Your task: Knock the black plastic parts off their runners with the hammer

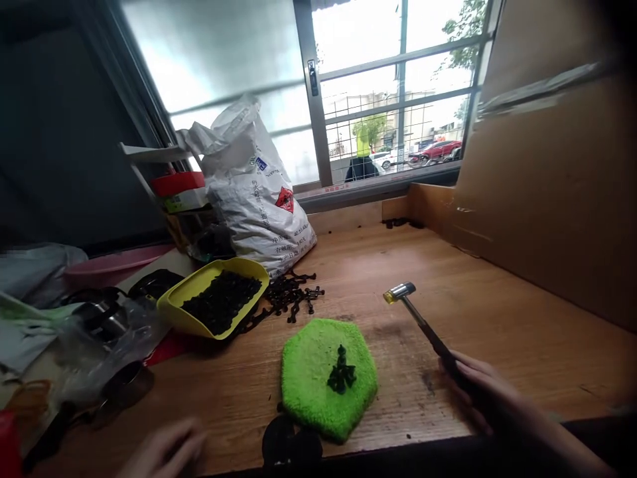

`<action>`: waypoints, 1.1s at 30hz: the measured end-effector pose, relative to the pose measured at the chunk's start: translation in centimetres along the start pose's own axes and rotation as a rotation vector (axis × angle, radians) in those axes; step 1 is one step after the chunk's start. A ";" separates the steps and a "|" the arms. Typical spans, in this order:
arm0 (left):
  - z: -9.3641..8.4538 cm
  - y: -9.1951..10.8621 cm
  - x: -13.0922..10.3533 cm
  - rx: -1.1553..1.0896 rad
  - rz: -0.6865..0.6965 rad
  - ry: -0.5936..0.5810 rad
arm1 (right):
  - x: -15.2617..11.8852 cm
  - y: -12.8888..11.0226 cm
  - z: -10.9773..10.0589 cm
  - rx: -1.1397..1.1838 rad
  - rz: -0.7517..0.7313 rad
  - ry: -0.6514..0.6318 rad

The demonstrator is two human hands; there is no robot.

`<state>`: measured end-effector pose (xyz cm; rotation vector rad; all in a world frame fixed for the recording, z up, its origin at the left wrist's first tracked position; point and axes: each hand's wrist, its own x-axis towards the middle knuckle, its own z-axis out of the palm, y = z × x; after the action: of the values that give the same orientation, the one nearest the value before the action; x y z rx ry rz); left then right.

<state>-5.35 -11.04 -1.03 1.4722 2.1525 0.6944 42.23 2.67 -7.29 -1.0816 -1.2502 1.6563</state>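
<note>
Near left: one left hand (pixel 166 450), fingers loosely curled; whether it holds anything cannot be told. Beyond it: one yellow scoop (pixel 170 304) containing black pieces (pixel 223 302), too many to count. Near centre: one green mat (pixel 308 375) bearing one dark cluster (pixel 342 377), number of pieces unclear. Right: one hammer (pixel 430 334), head toward the far left, handle enclosed by the right hand (pixel 484 380)
</note>
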 end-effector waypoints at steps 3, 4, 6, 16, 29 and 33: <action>2.4 5.7 7.2 0.041 0.353 0.043 | -0.2 -0.2 0.0 -0.010 -0.021 0.010; 3.5 7.7 9.8 0.090 0.456 0.062 | -0.3 -0.3 0.0 -0.014 -0.025 0.010; 5.9 11.4 14.7 0.239 0.556 0.069 | -0.3 -0.5 0.1 -0.019 -0.036 0.003; 13.3 16.5 21.7 0.378 0.501 0.077 | -0.4 -0.8 0.0 0.004 -0.058 -0.004; 5.7 9.7 18.0 0.051 0.823 0.269 | 0.2 0.5 -1.0 0.075 -0.106 -0.044; 4.6 6.3 13.5 0.071 0.744 0.303 | 0.2 0.6 -1.1 0.061 -0.131 -0.056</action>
<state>-2.60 4.23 -1.66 2.3636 1.7974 1.1527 43.10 3.05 -8.07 -0.9034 -1.2705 1.6241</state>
